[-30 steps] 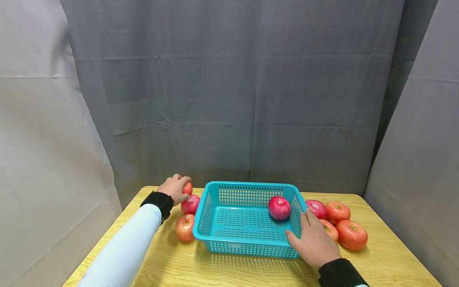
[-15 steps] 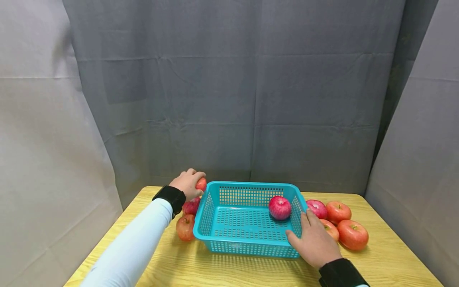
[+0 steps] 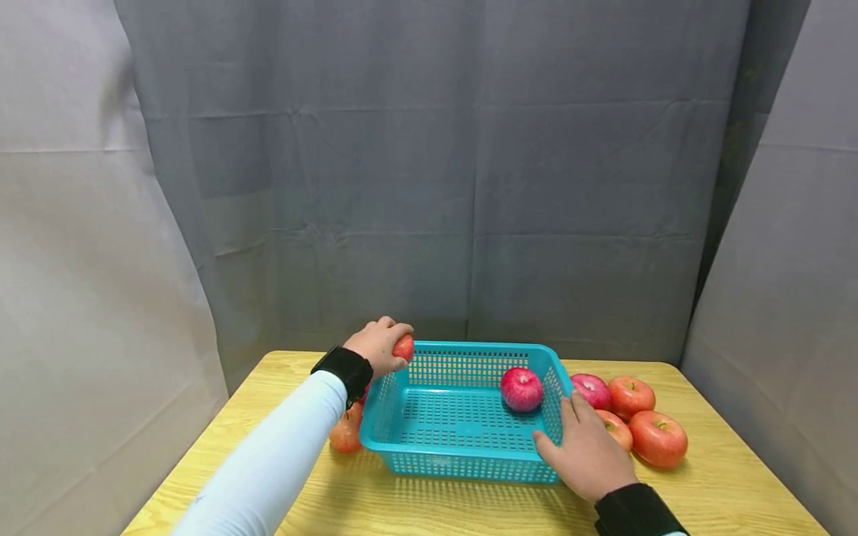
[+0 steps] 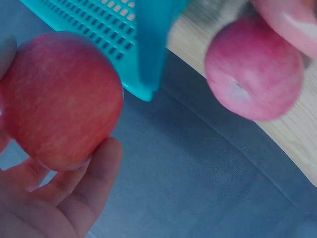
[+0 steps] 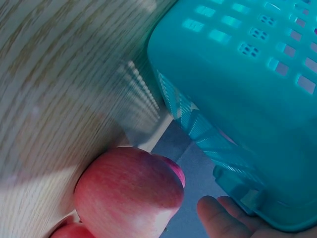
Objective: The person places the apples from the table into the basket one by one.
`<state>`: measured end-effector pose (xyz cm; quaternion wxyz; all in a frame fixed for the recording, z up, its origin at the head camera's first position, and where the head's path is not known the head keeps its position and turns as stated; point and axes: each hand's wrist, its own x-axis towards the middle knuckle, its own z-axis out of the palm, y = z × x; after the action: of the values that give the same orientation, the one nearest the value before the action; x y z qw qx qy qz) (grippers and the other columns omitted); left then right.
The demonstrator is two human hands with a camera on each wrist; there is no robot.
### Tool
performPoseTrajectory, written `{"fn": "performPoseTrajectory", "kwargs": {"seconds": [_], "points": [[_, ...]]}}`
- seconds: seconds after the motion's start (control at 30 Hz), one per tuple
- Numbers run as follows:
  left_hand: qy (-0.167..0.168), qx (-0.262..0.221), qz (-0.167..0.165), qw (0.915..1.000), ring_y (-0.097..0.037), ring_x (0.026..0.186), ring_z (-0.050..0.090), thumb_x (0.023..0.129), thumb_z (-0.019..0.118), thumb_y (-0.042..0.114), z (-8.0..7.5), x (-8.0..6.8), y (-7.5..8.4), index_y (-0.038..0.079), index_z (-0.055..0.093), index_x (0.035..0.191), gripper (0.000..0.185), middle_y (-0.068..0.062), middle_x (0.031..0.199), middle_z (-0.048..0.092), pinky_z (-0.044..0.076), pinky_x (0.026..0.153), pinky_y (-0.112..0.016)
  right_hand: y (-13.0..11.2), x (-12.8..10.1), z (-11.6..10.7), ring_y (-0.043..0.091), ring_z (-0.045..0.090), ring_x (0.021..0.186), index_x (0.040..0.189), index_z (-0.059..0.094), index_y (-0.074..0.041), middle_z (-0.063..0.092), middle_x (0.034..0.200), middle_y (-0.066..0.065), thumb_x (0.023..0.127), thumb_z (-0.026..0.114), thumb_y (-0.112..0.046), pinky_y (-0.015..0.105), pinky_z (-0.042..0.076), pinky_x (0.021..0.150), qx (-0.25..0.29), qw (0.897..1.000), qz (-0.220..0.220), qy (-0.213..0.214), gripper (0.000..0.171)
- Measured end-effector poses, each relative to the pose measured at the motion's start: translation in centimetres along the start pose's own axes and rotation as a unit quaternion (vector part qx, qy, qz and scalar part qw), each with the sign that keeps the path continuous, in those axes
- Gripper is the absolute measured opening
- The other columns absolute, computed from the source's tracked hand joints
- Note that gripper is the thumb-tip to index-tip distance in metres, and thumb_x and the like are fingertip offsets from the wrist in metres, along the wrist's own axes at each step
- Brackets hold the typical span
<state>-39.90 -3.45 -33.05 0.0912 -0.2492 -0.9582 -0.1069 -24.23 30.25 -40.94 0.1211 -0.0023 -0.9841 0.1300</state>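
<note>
My left hand grips a red apple above the left back corner of a turquoise plastic basket. The left wrist view shows this apple held in the fingers, apart from the basket wall. My right hand holds the basket's right rim, with the thumb over the inner side. Fingers show outside the rim in the right wrist view; the thumb is hidden there. One dark pink apple lies inside the basket, near its right wall.
Several apples stand on the wooden table right of the basket, close to my right hand. Left of it sits an orange-red apple, with a pink apple mostly hidden behind my left wrist in the head view. A grey curtain hangs behind.
My left hand has lifted the red apple from the left group and carried it rightward to the basket's back left corner. My right hand and the basket have stayed in place.
</note>
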Motion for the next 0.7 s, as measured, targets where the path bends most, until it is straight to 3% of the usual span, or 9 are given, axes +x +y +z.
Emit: {"fn": "performPoseTrajectory", "kwargs": {"seconds": [0.7], "points": [[-0.008,0.001,0.037,0.9993,-0.026,0.110,0.054,0.085,0.082,0.033,2.8,2.2,5.1,0.025,0.059,0.141,0.061,-0.006,0.126,0.057,0.056,0.079,-0.039,0.1,-0.1,0.1,0.051,0.030,0.141,0.146,0.039,0.015,0.028,0.155,0.036,0.094,0.051,-0.067,0.068,0.038,0.102,0.001,1.000,0.004,0.004,0.098]]}}
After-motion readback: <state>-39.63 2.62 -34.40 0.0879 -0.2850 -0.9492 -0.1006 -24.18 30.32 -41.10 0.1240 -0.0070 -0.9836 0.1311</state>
